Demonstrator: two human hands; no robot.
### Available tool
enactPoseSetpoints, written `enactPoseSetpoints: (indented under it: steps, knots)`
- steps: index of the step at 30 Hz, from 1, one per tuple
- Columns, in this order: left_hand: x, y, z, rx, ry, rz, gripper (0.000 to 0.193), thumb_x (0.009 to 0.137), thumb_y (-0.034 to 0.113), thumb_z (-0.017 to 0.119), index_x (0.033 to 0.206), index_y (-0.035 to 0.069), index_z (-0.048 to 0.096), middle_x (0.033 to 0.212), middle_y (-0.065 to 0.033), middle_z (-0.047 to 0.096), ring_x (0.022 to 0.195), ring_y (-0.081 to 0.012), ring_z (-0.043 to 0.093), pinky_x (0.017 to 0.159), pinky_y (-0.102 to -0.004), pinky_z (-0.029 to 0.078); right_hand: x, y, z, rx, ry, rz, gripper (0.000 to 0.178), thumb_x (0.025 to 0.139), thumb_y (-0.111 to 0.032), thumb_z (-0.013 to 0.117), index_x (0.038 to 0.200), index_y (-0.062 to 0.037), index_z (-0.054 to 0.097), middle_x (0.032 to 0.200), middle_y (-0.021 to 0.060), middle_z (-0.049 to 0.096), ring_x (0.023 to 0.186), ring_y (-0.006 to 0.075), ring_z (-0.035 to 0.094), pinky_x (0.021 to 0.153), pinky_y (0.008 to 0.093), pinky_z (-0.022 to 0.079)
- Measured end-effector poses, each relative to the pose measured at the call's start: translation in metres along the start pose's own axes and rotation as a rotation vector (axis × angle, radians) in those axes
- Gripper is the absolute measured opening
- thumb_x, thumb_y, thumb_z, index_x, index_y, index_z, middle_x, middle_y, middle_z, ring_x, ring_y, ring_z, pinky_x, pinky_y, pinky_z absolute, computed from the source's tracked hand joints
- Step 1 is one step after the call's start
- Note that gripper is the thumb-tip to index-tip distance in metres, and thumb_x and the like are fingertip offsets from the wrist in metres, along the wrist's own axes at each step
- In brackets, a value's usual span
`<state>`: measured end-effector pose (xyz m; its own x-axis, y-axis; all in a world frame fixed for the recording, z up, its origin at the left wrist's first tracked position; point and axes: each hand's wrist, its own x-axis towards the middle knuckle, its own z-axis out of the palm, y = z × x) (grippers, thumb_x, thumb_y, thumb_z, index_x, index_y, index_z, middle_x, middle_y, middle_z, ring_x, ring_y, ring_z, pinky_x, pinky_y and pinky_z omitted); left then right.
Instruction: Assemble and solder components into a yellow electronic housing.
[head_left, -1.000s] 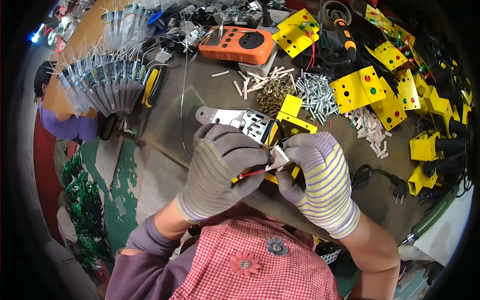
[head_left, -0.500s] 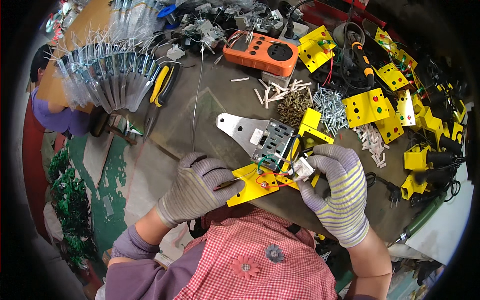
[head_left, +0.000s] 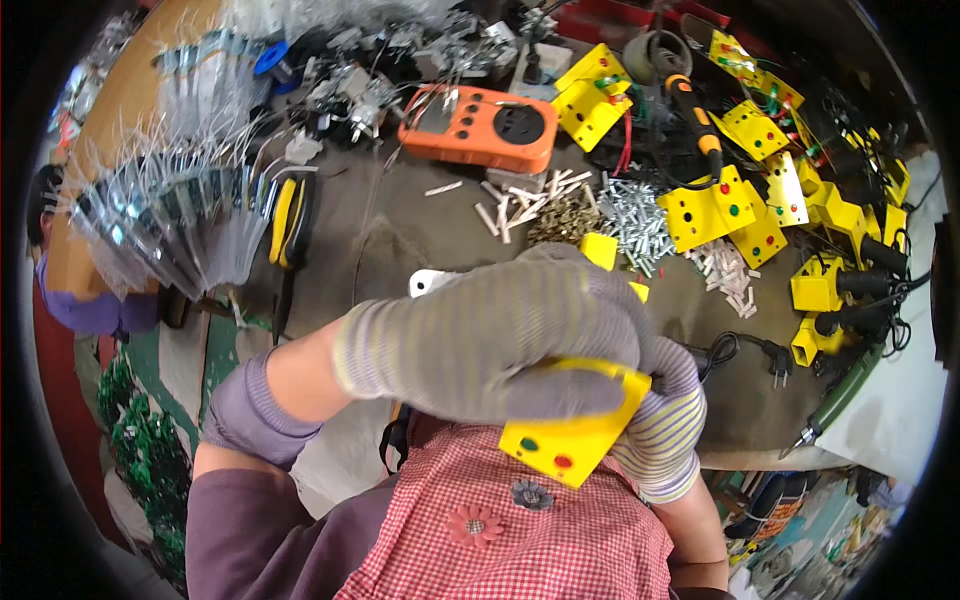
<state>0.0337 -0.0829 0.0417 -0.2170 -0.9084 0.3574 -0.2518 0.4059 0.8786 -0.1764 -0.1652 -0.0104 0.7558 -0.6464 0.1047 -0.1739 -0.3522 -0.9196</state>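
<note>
My left hand (head_left: 490, 340), in a grey striped glove, reaches across in front of me and grips a yellow metal plate (head_left: 590, 440), its thumb lying over the face. The plate is tilted, and a green and a red indicator light show on it. My right hand (head_left: 665, 435), gloved too, is beside the plate, partly behind it and the left hand. Its fingers are hidden, so what it holds does not show. Past the left hand, only the rounded end of a silver metal bracket (head_left: 428, 283) peeks out; the wires and white part are out of sight.
Beyond my hands lie loose screws (head_left: 635, 215), small white tubes (head_left: 725, 275) and an orange multimeter (head_left: 470, 150). Yellow-handled pliers (head_left: 285, 215) rest at left. On the right are several yellow plates (head_left: 710, 215), a power plug (head_left: 778, 360) and a green-handled tool (head_left: 845, 400).
My left hand has swung right and up across the right hand. The yellow plate has been lifted and turned, so its lights now show. The bracket is mostly covered.
</note>
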Motion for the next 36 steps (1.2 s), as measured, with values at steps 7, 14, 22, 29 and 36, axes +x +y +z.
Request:
enactPoseSetpoints:
  steps: [7,14,22,29,36]
  knots:
    - [-0.013,-0.026,-0.01,0.294,-0.08,-0.156,0.014,0.094,0.02,0.061,0.097,0.007,0.064,0.095,-0.0066,0.066,0.091,-0.0297,0.062,0.086,-0.0435,0.044,0.002,0.0,-0.014,-0.42,-0.083,-0.529,0.025,0.07,-0.013,0.078,0.093,-0.0058,0.073,0.089,0.012,0.065,0.062,0.0258,0.064,0.052,0.0359,0.053]
    - [0.002,-0.017,0.017,0.594,-0.054,-0.041,0.014,0.089,0.027,0.066,0.094,0.014,0.064,0.095,-0.001,0.065,0.09,-0.0245,0.062,0.093,-0.0448,0.041,0.003,-0.019,-0.024,-0.071,-0.115,-0.265,0.039,0.069,-0.02,0.085,0.099,-0.0022,0.068,0.104,0.0182,0.059,0.09,0.0322,0.062,0.074,0.0407,0.053]
    - [0.0,-0.015,0.001,0.434,-0.093,-0.171,0.039,0.086,0.028,0.069,0.121,0.013,0.064,0.105,-0.0029,0.068,0.097,-0.0224,0.065,0.097,-0.0454,0.04,-0.001,-0.013,-0.015,-0.134,-0.097,-0.216,0.028,0.07,-0.021,0.085,0.093,-0.009,0.075,0.094,0.0076,0.061,0.082,0.0255,0.06,0.073,0.0369,0.05]
    - [-0.001,-0.002,0.02,0.72,-0.217,-0.252,0.049,0.073,0.032,0.076,0.118,0.016,0.065,0.099,-0.0018,0.066,0.092,-0.022,0.066,0.086,-0.0459,0.045,-0.003,-0.004,-0.021,-0.162,-0.177,-0.284,0.027,0.067,-0.024,0.085,0.091,-0.0137,0.078,0.092,0.0036,0.062,0.082,0.0228,0.06,0.073,0.0371,0.049]
    - [-0.001,0.002,0.025,0.747,-0.255,-0.302,0.047,0.071,0.036,0.077,0.112,0.015,0.066,0.103,-0.0025,0.064,0.095,-0.0236,0.065,0.082,-0.045,0.048,-0.006,-0.008,-0.022,-0.205,-0.191,-0.336,0.023,0.065,-0.013,0.085,0.087,-0.0133,0.076,0.089,0.0045,0.066,0.075,0.0236,0.064,0.068,0.0372,0.052]
